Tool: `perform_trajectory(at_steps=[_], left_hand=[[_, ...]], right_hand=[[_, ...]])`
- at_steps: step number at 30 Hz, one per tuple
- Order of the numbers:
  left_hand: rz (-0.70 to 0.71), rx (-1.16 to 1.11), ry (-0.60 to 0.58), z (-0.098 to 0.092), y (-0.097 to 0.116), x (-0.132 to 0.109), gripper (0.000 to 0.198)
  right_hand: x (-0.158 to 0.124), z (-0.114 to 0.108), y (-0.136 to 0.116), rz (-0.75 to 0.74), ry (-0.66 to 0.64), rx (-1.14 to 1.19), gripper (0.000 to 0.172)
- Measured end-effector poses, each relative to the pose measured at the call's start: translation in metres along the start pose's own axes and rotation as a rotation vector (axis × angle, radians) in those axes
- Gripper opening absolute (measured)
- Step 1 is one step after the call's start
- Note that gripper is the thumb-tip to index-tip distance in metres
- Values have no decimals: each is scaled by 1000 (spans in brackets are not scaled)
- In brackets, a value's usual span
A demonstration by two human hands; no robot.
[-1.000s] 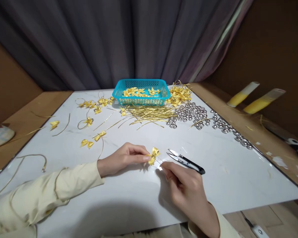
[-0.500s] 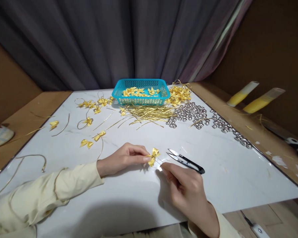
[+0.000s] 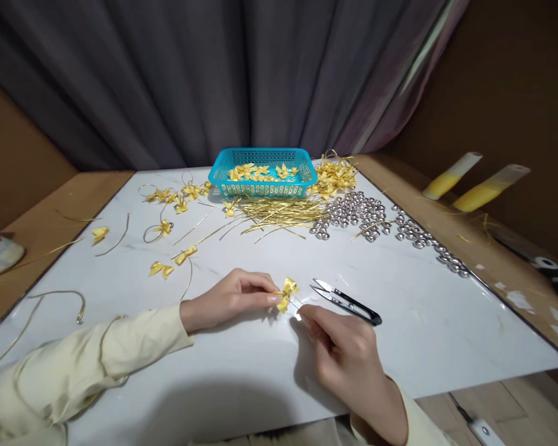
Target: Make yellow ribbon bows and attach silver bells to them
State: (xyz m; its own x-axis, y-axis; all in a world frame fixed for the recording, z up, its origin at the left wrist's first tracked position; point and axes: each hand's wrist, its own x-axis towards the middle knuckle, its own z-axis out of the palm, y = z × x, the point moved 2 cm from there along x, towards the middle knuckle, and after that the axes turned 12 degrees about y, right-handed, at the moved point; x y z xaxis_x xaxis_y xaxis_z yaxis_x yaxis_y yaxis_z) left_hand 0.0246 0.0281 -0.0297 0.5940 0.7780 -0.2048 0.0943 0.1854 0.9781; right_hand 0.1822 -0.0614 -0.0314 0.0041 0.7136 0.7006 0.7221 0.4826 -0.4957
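Observation:
Between my two hands, a small yellow bow (image 3: pixel 288 292) is held just above the white table. My left hand (image 3: pixel 237 298) pinches its left side between thumb and fingers. A thin cord or wire (image 3: pixel 294 303) runs from the bow's middle down to my right hand (image 3: pixel 348 353), whose thumb and forefinger are closed on its end. Black-handled thread snips (image 3: pixel 348 301) lie with blades apart behind my right hand. Two more yellow bows (image 3: pixel 161 269) rest to the left, beyond my left forearm.
A blue basket (image 3: pixel 263 187) with yellow bows stands at the back. Gold cords (image 3: pixel 283 212) lie before it, silver rings (image 3: pixel 358 210) and a bow pile (image 3: pixel 332 176) to its right. Two yellow-filled tubes (image 3: pixel 490 188) and scissors (image 3: pixel 551 266) are at the far right.

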Motion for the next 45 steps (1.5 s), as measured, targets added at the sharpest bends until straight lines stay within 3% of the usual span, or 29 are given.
perform_trajectory(at_steps=[9, 17, 45], left_hand=[[73, 63, 23, 2, -2, -4, 18], [220, 223, 136, 5, 2, -9, 16], [176, 165, 103, 4, 2, -10, 16]], right_hand=[[0, 1, 0, 13, 16, 13, 28], [3, -1, -1, 90, -23, 48, 24], [1, -1, 1, 111, -26, 74, 24]])
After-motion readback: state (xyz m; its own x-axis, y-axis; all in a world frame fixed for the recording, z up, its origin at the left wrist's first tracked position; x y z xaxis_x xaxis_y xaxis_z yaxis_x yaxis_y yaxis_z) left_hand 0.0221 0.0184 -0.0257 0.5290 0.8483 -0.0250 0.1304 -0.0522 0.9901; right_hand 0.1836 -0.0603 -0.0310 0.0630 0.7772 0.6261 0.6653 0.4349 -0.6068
